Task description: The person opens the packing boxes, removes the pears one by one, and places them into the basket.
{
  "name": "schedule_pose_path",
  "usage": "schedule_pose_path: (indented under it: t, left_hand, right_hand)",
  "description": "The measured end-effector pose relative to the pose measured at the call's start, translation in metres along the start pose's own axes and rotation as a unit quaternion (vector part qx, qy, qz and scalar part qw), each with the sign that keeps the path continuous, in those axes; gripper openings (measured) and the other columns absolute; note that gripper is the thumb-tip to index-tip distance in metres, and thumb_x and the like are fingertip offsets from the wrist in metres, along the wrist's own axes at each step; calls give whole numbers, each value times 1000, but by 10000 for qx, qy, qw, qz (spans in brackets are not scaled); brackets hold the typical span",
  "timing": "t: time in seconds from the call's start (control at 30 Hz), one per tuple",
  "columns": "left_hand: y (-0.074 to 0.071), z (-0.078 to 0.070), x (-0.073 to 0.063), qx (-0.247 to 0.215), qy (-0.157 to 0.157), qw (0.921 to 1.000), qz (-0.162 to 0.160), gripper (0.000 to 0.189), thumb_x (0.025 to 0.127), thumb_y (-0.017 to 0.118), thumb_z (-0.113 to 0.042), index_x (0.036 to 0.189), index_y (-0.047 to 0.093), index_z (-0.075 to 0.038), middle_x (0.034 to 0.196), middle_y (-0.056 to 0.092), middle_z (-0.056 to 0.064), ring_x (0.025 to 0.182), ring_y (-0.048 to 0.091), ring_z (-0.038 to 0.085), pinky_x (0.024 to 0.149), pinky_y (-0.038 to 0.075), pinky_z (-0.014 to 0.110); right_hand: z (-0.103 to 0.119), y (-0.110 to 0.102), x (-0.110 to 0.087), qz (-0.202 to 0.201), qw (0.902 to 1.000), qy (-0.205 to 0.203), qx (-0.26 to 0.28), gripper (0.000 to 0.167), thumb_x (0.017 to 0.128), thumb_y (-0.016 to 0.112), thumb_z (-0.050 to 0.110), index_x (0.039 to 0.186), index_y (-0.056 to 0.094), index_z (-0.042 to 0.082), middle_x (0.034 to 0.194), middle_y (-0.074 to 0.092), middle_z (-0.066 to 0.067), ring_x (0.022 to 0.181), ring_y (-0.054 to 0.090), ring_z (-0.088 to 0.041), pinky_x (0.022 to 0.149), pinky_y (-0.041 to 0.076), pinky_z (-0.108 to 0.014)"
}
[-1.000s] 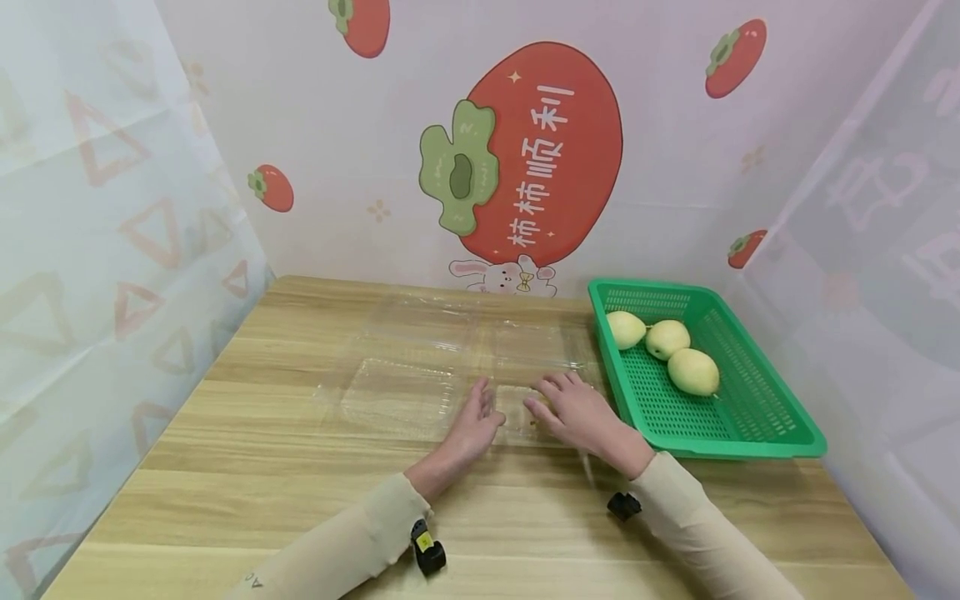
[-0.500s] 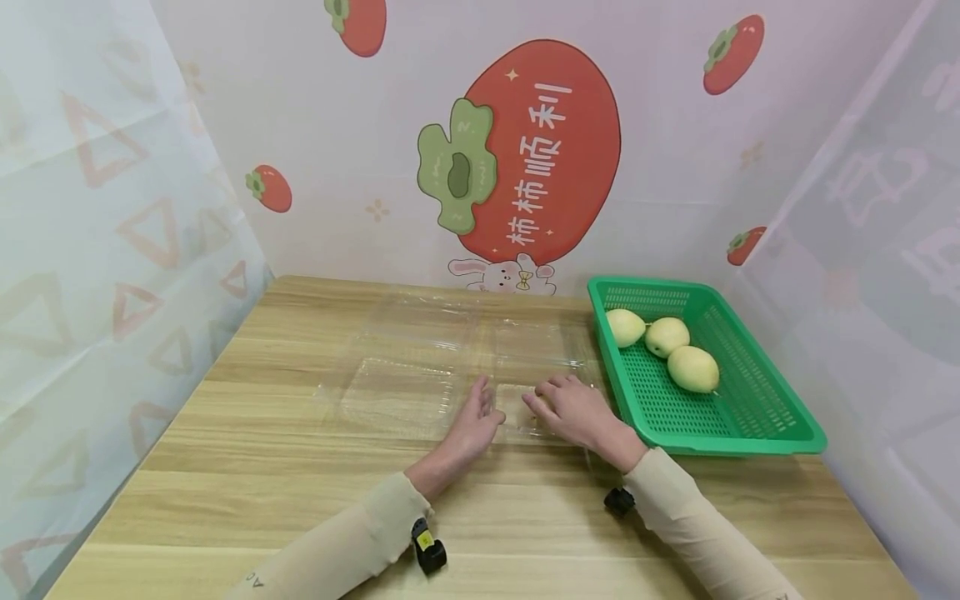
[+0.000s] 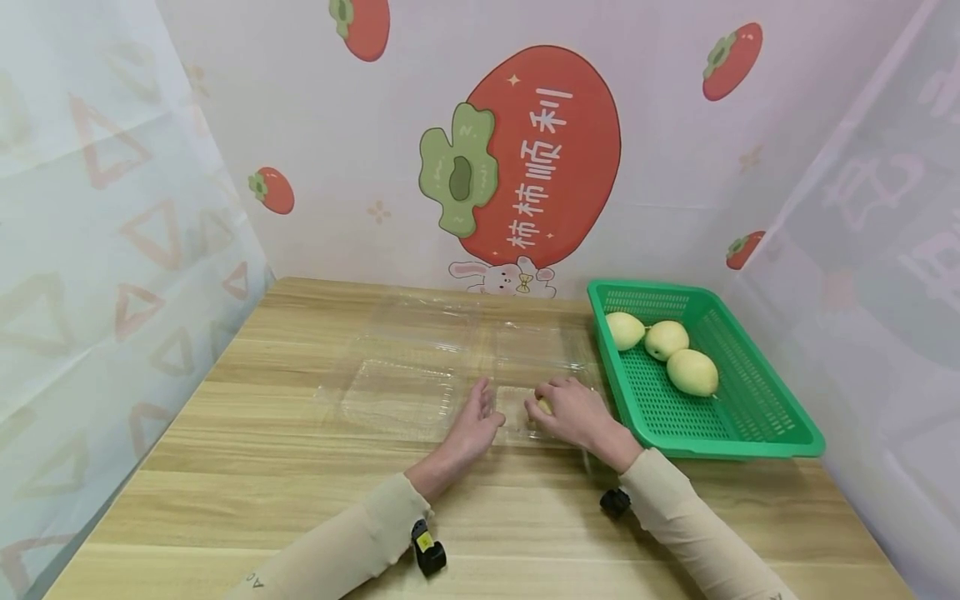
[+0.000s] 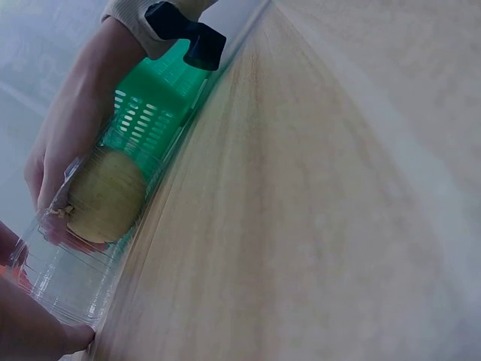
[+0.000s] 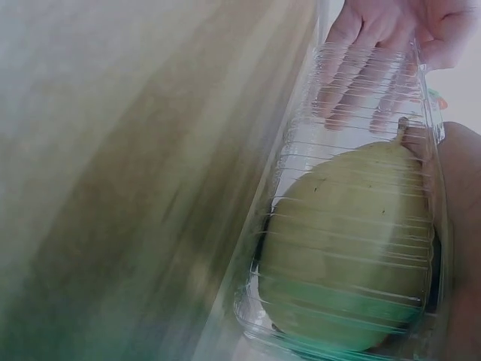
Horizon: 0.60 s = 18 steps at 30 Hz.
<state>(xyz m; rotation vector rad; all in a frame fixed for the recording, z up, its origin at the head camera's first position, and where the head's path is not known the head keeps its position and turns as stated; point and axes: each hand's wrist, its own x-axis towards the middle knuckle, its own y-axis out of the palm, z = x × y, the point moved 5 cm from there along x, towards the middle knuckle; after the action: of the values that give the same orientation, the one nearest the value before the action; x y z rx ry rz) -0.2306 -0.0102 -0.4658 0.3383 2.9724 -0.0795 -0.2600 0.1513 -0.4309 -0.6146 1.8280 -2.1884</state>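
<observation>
My right hand point(image 3: 576, 415) holds a pale yellow pear point(image 5: 349, 241) from above, inside the near half of a small clear plastic clamshell box point(image 4: 71, 282). In the head view most of the pear is hidden under that hand; its stem end faces my left hand in the right wrist view. My left hand point(image 3: 472, 427) stands at the left side of the same box, fingers extended along its wall and thumb toward the front edge. The box's lid point(image 3: 534, 342) lies folded back, away from me.
Left of my left hand lies a larger clear clamshell box point(image 3: 397, 396), also opened flat. A green plastic basket point(image 3: 731, 448) with three pears point(image 3: 692, 372) stands close at the right. A printed cloth wall point(image 3: 337, 242) rises behind the wooden table point(image 3: 510, 533).
My right hand and wrist have shifted slightly left, and a bit more of the pear shows by the thumb. The left hand has stayed in place.
</observation>
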Motion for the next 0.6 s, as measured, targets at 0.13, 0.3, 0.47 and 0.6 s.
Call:
schedule_pose_path:
  t: [0.13,0.3,0.47,0.6]
  left_hand:
    - [-1,0,0,27,-38,10000,-34,80,90,51,-5,158,9,-9,162,18,22,150,18,39,123,17,54]
    - [-1,1,0,27,-52,9999,-99,79,90,51,-5,158,10,-9,162,19,22,150,20,39,123,18,54]
    - [-1,1,0,-14,-24,10000,-81,79,90,51,-5,158,10,-8,161,20,23,149,19,40,123,18,55]
    - [0,1,0,-9,-16,10000,-59,79,90,51,-6,158,10,-8,161,20,24,149,19,41,122,18,56]
  right_hand:
    - [0,1,2,-83,10000,4,14,27,96,55,34,95,74,16,96,72,-4,85,66,-28,73,57,-43]
    - [0,1,2,-213,9996,124,117,29,96,53,34,94,74,15,97,72,-5,89,66,-28,74,57,-44]
    - [0,-3,1,-448,9984,282,185,32,95,52,37,96,74,14,103,72,-7,95,66,-29,74,58,-45]
    - [2,-9,2,-638,9974,265,184,30,96,53,37,96,73,15,105,72,-7,97,65,-28,73,59,-44]
